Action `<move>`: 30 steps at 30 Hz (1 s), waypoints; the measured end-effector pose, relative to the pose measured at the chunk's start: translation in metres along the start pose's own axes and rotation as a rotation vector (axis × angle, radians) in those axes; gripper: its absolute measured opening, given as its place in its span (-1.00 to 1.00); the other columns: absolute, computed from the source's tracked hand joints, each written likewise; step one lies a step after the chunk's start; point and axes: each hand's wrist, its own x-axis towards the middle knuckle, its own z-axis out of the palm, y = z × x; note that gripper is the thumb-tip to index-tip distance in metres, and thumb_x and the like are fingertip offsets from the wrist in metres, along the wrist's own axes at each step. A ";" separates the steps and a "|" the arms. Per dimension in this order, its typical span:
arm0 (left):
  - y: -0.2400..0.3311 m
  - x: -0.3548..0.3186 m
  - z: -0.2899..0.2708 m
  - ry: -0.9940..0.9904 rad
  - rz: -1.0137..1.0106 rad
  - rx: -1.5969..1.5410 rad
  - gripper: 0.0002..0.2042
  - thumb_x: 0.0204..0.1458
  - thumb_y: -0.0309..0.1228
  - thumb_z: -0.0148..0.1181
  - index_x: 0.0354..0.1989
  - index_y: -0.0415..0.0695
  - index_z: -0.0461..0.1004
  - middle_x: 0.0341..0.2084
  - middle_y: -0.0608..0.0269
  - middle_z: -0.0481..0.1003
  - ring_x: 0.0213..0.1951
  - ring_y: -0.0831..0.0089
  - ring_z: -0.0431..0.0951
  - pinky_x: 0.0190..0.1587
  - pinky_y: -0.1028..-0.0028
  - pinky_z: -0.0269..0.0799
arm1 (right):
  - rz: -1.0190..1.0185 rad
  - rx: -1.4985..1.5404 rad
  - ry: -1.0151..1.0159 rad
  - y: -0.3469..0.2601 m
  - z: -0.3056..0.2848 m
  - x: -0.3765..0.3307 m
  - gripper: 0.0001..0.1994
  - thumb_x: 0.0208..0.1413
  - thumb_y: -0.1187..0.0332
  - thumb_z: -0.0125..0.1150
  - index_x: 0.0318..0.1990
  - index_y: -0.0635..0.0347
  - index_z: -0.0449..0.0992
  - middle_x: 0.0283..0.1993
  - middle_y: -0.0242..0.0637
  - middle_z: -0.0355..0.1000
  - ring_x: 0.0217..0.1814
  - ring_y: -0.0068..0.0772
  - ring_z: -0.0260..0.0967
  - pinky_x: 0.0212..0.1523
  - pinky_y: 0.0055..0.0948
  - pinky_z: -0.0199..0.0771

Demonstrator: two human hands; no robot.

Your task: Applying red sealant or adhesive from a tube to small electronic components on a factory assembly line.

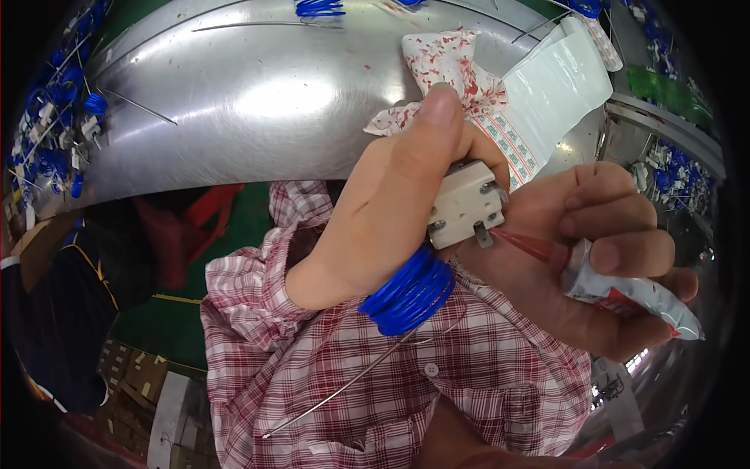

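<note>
My left hand (391, 195) is closed around a small capillary thermostat with a white ceramic body (469, 205), thumb pointing up along its far side. Metal terminals and a tab (483, 234) stick out of the body. Below it hangs its coil of blue capillary tube (410, 291), ending in a thin metal probe (336, 391) that slants down to the left. My right hand (601, 250) grips a squeezed silver tube (625, 289) with a red tapered nozzle (531, 246). The nozzle's tip is right beside the tab; whether they touch I cannot tell.
On the shiny metal table (195, 102) lie a red-stained cloth (441, 59) and a white plastic sheet (562, 86). Blue-coiled parts crowd the left (55, 133) and right (680, 176) sides. Another person's dark clothing (55, 313) shows at the left.
</note>
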 end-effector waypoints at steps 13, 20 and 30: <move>0.001 0.003 0.000 0.006 -0.060 -0.004 -0.31 -0.07 0.23 -0.56 -0.65 -0.14 0.35 -0.78 0.39 0.30 -0.78 0.72 0.14 -0.76 0.70 -0.04 | 0.011 -0.069 0.033 -0.007 0.003 -0.003 -0.59 0.06 0.05 -0.31 -0.19 0.19 0.30 -0.67 -0.39 0.14 -0.80 -0.58 -0.10 -0.69 -0.53 0.03; 0.000 0.004 0.002 0.004 -0.060 -0.019 -0.31 -0.08 0.24 -0.54 -0.65 -0.14 0.35 -0.78 0.41 0.30 -0.77 0.72 0.15 -0.76 0.71 -0.04 | -0.015 -0.076 0.035 -0.001 0.003 -0.007 -0.58 0.09 0.05 -0.36 -0.14 0.16 0.28 -0.65 -0.36 0.19 -0.77 -0.56 -0.07 -0.69 -0.52 0.03; 0.000 0.007 0.003 0.020 -0.078 -0.078 -0.34 -0.08 0.23 -0.47 -0.65 -0.14 0.35 -0.78 0.41 0.30 -0.73 0.72 0.20 -0.73 0.72 0.00 | -0.142 -0.164 -0.216 0.000 -0.005 0.002 -0.61 0.12 0.05 -0.45 -0.22 0.15 0.22 -0.62 -0.28 0.28 -0.81 -0.55 -0.04 -0.78 -0.55 -0.03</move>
